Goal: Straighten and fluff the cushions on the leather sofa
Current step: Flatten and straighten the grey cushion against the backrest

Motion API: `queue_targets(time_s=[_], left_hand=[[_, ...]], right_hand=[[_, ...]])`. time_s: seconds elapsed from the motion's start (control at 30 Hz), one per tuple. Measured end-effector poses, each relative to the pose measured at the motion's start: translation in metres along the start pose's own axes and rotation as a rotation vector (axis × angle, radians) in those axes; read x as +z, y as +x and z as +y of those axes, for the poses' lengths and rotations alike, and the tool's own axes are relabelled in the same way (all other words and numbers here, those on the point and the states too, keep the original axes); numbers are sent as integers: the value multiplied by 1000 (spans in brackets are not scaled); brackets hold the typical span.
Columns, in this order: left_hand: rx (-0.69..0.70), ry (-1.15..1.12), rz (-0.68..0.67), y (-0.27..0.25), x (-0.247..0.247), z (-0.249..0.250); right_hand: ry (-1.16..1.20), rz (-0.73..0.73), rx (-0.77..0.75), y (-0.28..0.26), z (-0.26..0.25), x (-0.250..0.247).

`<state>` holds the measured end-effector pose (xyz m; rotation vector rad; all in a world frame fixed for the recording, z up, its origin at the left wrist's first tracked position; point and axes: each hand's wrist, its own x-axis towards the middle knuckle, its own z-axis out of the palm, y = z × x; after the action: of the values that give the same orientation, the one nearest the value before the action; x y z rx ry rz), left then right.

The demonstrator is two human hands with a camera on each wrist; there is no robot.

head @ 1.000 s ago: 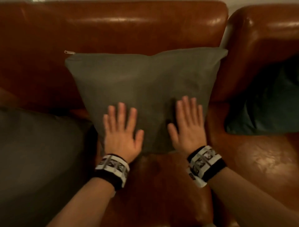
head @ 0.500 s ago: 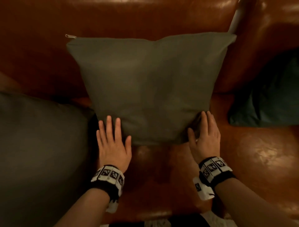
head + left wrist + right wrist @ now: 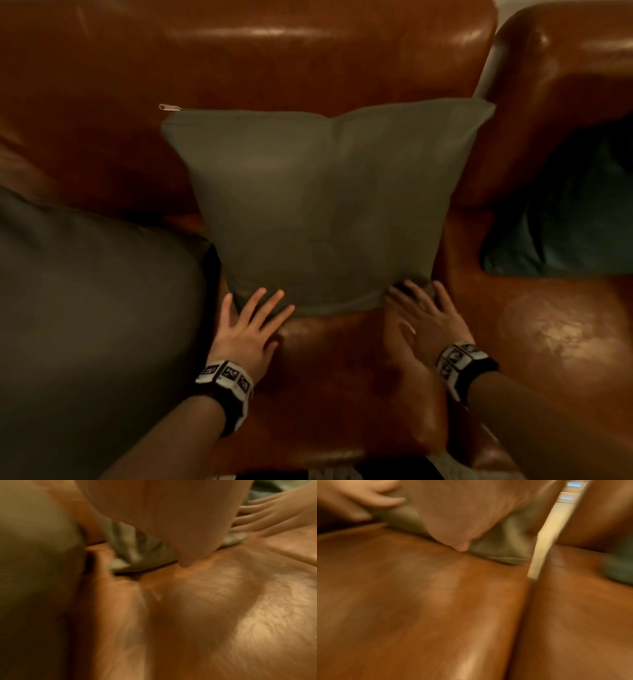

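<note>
A grey-green square cushion (image 3: 322, 205) stands upright against the backrest of the brown leather sofa (image 3: 239, 61), its zip pull (image 3: 169, 107) at the top left corner. My left hand (image 3: 251, 318) lies with straight spread fingers against the cushion's lower left corner (image 3: 137, 555). My right hand (image 3: 421, 308) lies flat with straight fingers at the lower right corner (image 3: 501, 547). Neither hand grips the fabric. Both wrist views are blurred.
A second grey cushion (image 3: 85, 308) fills the seat to the left, close to my left hand. A dark teal cushion (image 3: 565, 226) sits on the neighbouring seat at the right. A pale gap (image 3: 544, 534) separates the two sofa sections. Bare leather seat (image 3: 342, 377) lies below my hands.
Both hands slid down from the cushion's front face to its bottom corners, moving apart. The cushion still stands against the backrest.
</note>
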<state>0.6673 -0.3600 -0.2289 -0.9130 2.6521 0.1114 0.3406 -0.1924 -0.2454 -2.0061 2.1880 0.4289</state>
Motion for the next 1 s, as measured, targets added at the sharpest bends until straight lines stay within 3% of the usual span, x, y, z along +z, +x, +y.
queue_targets(time_s=[0.1, 0.17, 0.23, 0.3, 0.37, 0.43, 0.53, 0.67, 0.77, 0.87, 0.93, 1.0], left_hand=[[-74, -76, -90, -20, -8, -4], [-136, -245, -40, -20, -36, 9], [-164, -456, 229, -5, -82, 23], [-146, -506, 539, 27, -133, 31], [-183, -402, 639, 70, -180, 31], [-179, -252, 542, 113, -211, 20], [-99, -31, 403, 152, -212, -22], [-309, -125, 342, 146, -203, -75], [-407, -173, 352, 140, -215, -66], [-207, -144, 388, 150, -231, -25], [-78, -100, 316, 158, -232, -14], [-112, -96, 292, 161, -229, -35]], right_hand=[[63, -55, 33, -13, 12, -23], [184, 1, 48, -12, 2, -61], [326, 249, 72, 6, -13, -111], [409, 546, 105, 38, -24, -158], [424, 661, 137, 82, -26, -193], [361, 546, 175, 124, -18, -209], [258, 402, 253, 155, 22, -204], [267, 304, 394, 156, 70, -200], [291, 304, 436, 151, 65, -214], [290, 365, 250, 158, 18, -234], [249, 307, 154, 167, -2, -233], [238, 262, 177, 174, 11, -229]])
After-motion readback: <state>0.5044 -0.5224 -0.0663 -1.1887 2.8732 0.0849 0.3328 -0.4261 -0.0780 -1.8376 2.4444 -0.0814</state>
